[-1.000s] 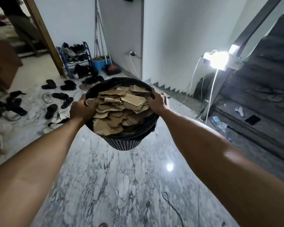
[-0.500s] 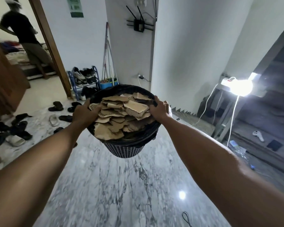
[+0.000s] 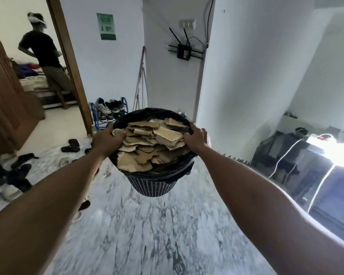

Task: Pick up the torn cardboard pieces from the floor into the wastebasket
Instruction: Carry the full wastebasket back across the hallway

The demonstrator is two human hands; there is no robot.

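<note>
My left hand [image 3: 105, 140] and right hand [image 3: 198, 138] grip opposite rims of the wastebasket [image 3: 153, 181], raised above the floor [image 3: 147, 235], brimful of cardboard pieces [image 3: 153, 143].

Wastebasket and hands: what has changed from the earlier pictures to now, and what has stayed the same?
The view has tilted upward: the doorway, the wall router and a person in the next room now show, while the floor cable has left the frame. No new grip, no release. The left hand and right hand still grip the rim of the wastebasket, lifted off the floor, with the torn cardboard pieces still heaped inside.
</note>
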